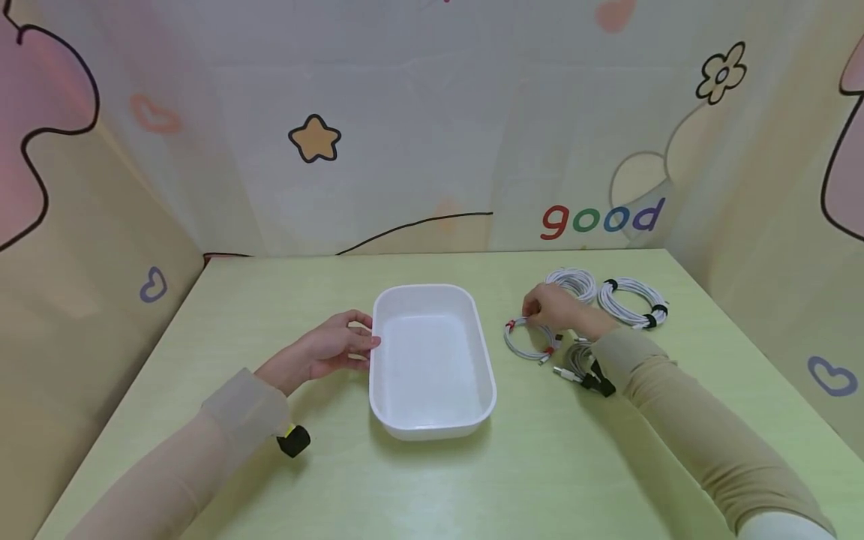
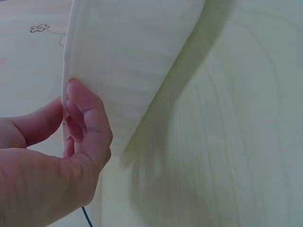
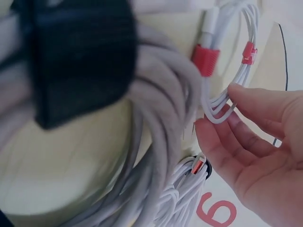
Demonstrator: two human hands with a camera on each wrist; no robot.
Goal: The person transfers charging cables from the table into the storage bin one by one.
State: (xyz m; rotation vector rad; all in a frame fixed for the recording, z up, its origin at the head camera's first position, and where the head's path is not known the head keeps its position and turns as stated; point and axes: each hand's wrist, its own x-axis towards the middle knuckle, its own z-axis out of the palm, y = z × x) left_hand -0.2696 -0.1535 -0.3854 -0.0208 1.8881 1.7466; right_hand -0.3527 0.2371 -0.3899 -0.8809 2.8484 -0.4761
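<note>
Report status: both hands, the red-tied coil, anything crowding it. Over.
Left hand holds white tray by the rim. Right hand pinches red-tied coil. Close by: grey cable bundle, two white coils.

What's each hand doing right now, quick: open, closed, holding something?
Left hand: closed, gripping the white tub.
Right hand: closed, pinching the coiled cable with red ties.

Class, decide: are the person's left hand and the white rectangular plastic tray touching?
Touching. The left wrist view shows the left hand pinching the tray, thumb at the rim, fingers against its outer wall.
</note>
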